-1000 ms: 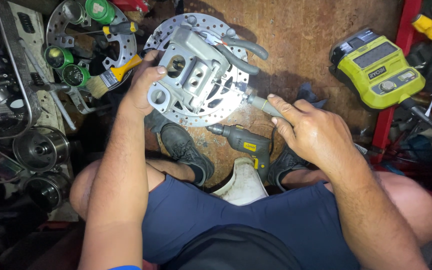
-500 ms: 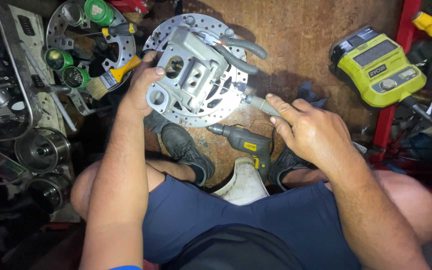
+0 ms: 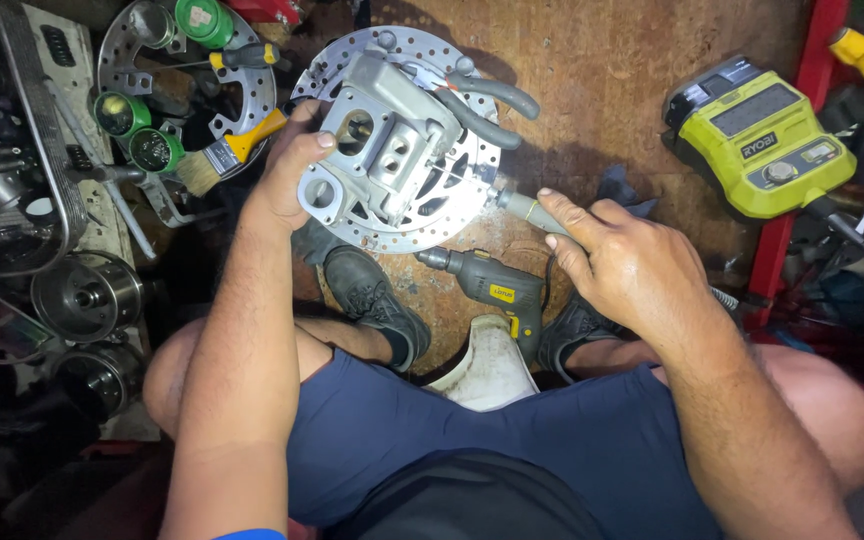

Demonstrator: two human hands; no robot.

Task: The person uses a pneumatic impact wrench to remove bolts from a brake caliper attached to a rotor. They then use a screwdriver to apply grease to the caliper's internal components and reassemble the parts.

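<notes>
Here, head view only:
Left hand [image 3: 287, 170]: we gripped the grey metal casting [image 3: 382, 145], fingers closed on its left edge.
Casting position: it lay on the drilled brake disc [image 3: 452, 215], above our knees.
Right hand [image 3: 622, 260]: we held it closed around a grey-handled tool [image 3: 524, 207], tip at the disc's right rim.
Nearby: a power drill [image 3: 487, 285] lay below the disc; pliers [image 3: 482, 100] rested on top.

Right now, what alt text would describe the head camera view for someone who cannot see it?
A seated person's left hand steadies a grey metal engine part on a drilled brake disc, while the right hand holds a slim grey-handled tool against it. A green power drill lies by their shoes on the brown floor.
</notes>
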